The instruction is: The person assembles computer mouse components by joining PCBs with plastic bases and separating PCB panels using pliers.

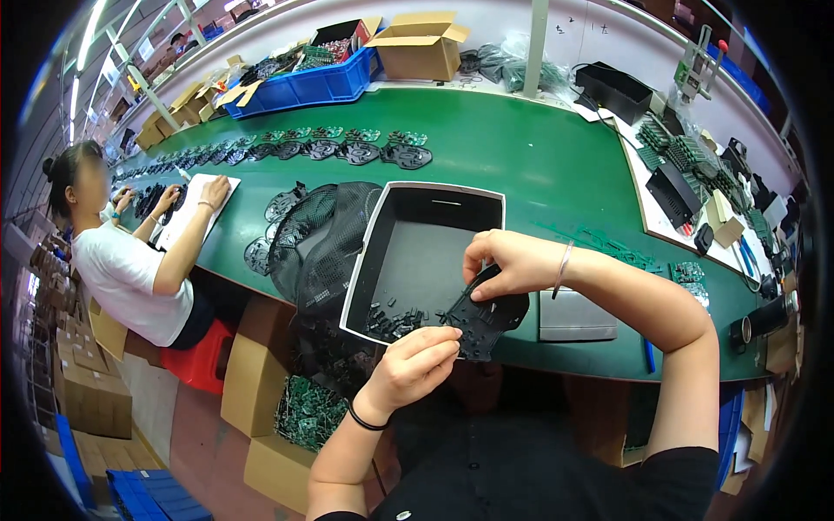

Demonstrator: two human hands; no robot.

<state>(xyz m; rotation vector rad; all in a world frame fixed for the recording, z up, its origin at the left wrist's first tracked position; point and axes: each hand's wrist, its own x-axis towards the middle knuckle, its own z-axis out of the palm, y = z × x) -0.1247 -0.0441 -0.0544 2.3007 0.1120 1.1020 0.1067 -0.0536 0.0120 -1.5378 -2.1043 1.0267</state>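
Note:
A black open box [497, 204] with a pale rim sits in front of me, with several small black plastic pieces [395, 321] heaped in its near end. At its near right corner is a flat black plastic part [491, 334] with small bits on it. Over this part, my right hand [504, 267] is closed on a thin black plastic strip [465, 300]. My left hand [417, 365] is at the box's near edge, thumb and fingertips pinched together; what is between them is too small to make out.
Left of the box lies a black mesh bag [334, 243]. Black housings [407, 156] and green circuit boards line the green table [486, 130]. A grey flat case [577, 315] lies at right. A co-worker [135, 278] sits at left. Below stands a carton of green boards [308, 412].

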